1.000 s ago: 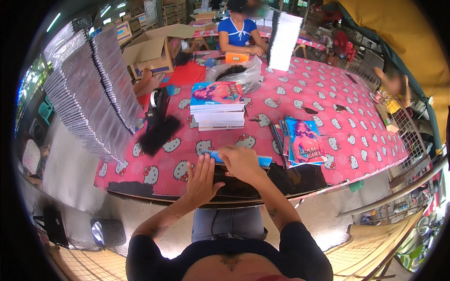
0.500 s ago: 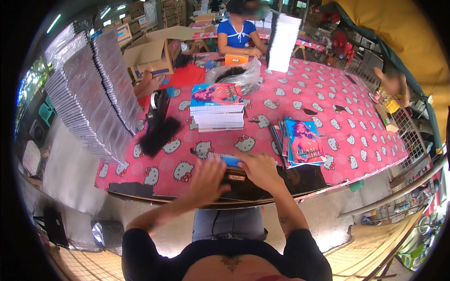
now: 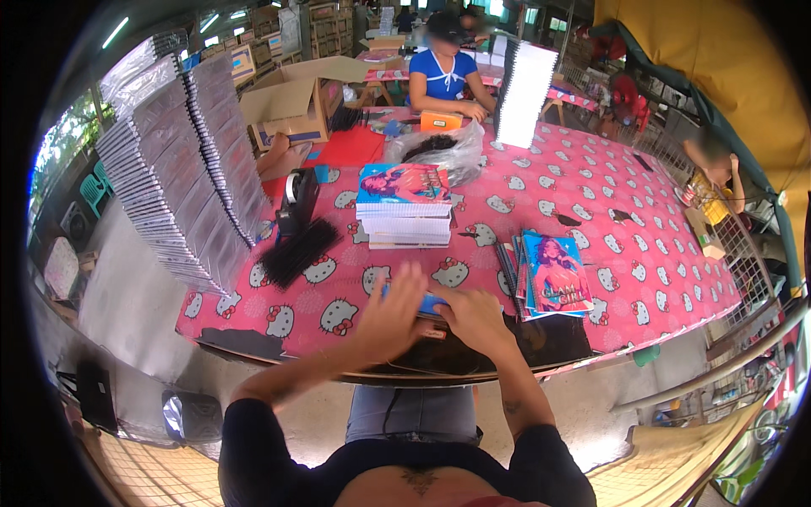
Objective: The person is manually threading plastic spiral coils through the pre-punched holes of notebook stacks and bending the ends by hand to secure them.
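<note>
At the near table edge, a notebook with a blue cover lies mostly hidden under my hands, by a dark device with a small label. My left hand lies across the notebook's left part, fingers stretched out and slightly blurred. Gripping its right end is my right hand, fingers bent and thumb toward the middle. Beyond them stands a stack of unbound notebooks with an illustrated cover on top. To the right is a small pile of spiral-bound notebooks.
Tall stacks of spiral-bound notebooks rise at left. Nearby lie black binding coils and a black tape dispenser. A plastic bag, a cardboard box and a white upright stack stand farther back. A person in blue sits opposite.
My left hand has moved right and farther onto the notebook, its fingers now straighter. My right hand keeps its hold. The whole view has shifted slightly.
</note>
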The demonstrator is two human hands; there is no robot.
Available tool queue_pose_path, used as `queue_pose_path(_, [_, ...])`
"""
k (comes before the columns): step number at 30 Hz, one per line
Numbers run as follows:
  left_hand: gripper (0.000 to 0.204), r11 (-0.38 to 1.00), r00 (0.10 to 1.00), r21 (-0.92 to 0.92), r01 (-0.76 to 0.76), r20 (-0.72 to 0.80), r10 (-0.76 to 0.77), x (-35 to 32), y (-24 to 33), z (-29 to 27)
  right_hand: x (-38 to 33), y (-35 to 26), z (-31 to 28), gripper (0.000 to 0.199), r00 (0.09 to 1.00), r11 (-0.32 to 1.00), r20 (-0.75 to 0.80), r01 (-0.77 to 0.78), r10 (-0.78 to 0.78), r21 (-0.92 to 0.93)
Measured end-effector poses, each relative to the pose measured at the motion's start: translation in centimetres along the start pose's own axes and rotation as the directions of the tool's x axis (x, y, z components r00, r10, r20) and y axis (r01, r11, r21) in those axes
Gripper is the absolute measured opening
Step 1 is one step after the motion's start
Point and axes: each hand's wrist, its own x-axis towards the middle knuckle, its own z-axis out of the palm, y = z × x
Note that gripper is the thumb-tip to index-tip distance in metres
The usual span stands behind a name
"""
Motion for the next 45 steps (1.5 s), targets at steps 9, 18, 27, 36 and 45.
queue_pose_path(9, [0.080,0.982,0.997,-0.173,-0.077,-0.022,0.074,-3.2,2.6,1.4,-0.2,0.4,0.6,0.051,0.999,0.998,-0.009,-0.045,0.045,-0.046])
queue_pose_path(18, [0.057,0.953,0.927,-0.304,-0.013,0.353,0.125,4.6,-1.2,-5.0,-4.8,3.5,-0.9,0.072,0.944,0.771,-0.207,-0.071,0.258,0.633])
queue_pose_path(27, [0.082,0.998,0.997,-0.059,0.009,-0.073,-0.013,2.4,1.6,-0.9,-5.0,5.5,5.6,0.021,0.897,0.483,-0.173,-0.051,0.407,0.874])
queue_pose_path(36, [0.084,0.992,0.994,0.106,0.061,-0.092,-0.051,4.4,1.1,-2.3,-4.5,4.2,5.4,0.020,0.915,0.499,-0.171,-0.037,0.365,0.866])
queue_pose_path(45, [0.081,0.997,0.997,0.082,0.007,-0.083,0.000,5.1,1.6,-0.8,-5.6,5.2,4.4,0.027,0.972,0.567,0.014,-0.148,0.234,0.810])
